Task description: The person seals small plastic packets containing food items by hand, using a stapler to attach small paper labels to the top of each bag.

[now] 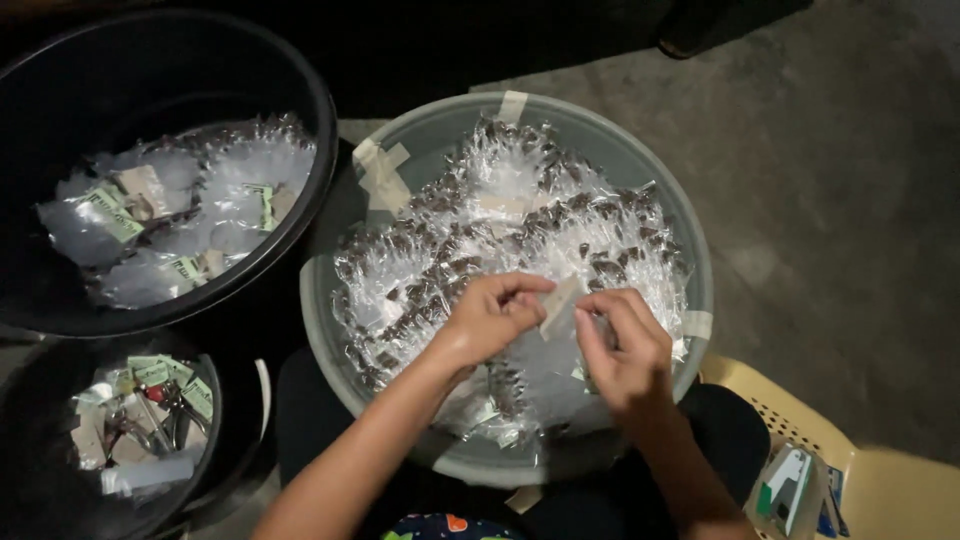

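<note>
We see a big black tub (300, 90) at the top left with clear bags (180, 215) in it; under it sits a small black bucket (40, 470) with paper tags (165, 375); a yellow chair (800, 415) stands at the bottom right; the floor (850, 180) is grey.

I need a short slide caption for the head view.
Two hands, left and right, pinch a small paper tag over a grey basin of clear packets.

Two bare forearms enter from the lower edge; no sleeves, watch, bracelets or gloves are visible. The left hand (487, 318) and right hand (627, 355) carry no rings on the visible fingers (528, 284). Nails are short and unpainted. Dark clothing covers the lap, with a multicoloured patterned patch (447, 527) at the bottom edge.
</note>
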